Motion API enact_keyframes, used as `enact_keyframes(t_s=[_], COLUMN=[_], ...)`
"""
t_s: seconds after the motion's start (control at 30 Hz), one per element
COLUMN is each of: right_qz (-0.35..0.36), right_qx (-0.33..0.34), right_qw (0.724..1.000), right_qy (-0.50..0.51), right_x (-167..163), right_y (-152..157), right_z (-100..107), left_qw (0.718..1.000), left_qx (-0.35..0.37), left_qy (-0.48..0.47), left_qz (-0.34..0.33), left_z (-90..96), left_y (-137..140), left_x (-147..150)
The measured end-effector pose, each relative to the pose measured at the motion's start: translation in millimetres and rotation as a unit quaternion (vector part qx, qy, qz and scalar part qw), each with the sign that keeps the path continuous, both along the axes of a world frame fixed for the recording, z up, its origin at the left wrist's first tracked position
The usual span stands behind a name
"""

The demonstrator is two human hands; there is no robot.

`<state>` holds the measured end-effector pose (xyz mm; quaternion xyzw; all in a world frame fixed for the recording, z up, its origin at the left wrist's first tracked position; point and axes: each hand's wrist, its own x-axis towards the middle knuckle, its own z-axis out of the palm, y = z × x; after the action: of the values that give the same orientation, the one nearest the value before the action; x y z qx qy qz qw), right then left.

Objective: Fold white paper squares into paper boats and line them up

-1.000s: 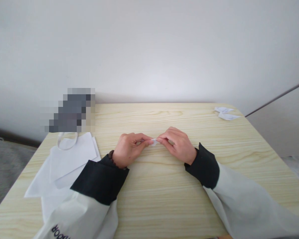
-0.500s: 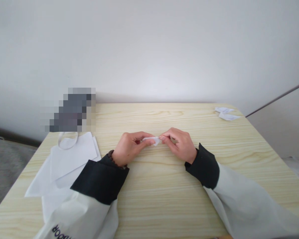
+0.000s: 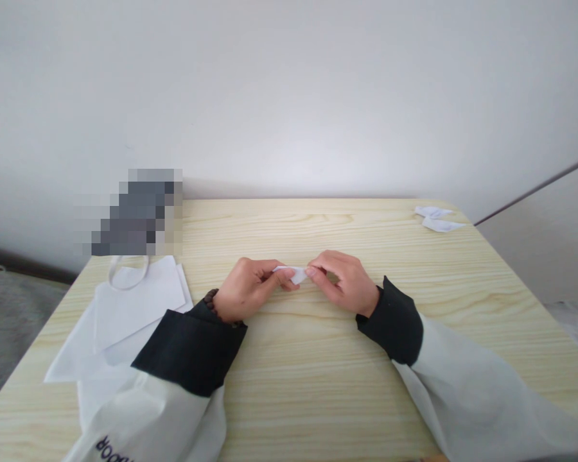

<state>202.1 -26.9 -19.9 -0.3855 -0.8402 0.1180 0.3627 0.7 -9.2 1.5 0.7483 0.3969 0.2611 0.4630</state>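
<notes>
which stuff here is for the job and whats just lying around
In the job, it seems:
folded paper, between left hand and right hand
paper sheets, likely stock
two folded pieces, likely related

Probably just lying about:
white ring
dark thing, too blurred to name

Pale wood-grain counter [image 3: 289, 378] takes up most of the lower frame, with a plain whitish wall [image 3: 289, 96] across the top. Left of centre there's some dark thing [image 3: 135, 218], pixelated so can't tell what, and a white ring [image 3: 112, 276] just below it. Gray floor [image 3: 24, 327] peeks out lower left, plus a thin dark line [image 3: 534, 191] slants up toward the right edge.
</notes>
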Motion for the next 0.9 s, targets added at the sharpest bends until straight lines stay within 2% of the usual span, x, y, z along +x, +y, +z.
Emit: enact_keyframes(t_s=[0.1,0.23,0.43,0.53,0.6,0.7,0.8,0.9], right_qz=[0.000,-0.008,-0.065,-0.102,-0.102,-0.092,-0.112,-0.123], right_qx=[-0.010,-0.026,-0.075,-0.071,-0.069,-0.049,0.001,0.045], right_qw=[1.000,0.999,0.994,0.990,0.990,0.992,0.991,0.989], right_qy=[0.002,0.022,0.042,0.061,0.067,0.069,0.075,0.061], right_x=[-1,-2,-7,-11,-12,-11,-9,-9], right_y=[0,0,5,6,6,4,2,1], right_z=[1,3,3,2,2,1,0,-1], left_qw=[1.000,1.000,0.998,0.998,0.997,0.995,0.987,0.985], left_qx=[0.003,0.008,0.010,0.005,-0.006,-0.036,-0.058,-0.077], left_qy=[-0.011,-0.023,-0.013,-0.018,-0.032,-0.044,-0.068,-0.081], left_qz=[-0.015,0.004,0.067,0.067,0.063,0.086,0.130,0.129], left_z=[3.1,2.8,-3.2,-3.5,-3.0,-3.2,-4.7,-5.0], left_y=[0,1,7,9,9,7,5,4], left_x=[-1,0,9,12,13,13,12,12])
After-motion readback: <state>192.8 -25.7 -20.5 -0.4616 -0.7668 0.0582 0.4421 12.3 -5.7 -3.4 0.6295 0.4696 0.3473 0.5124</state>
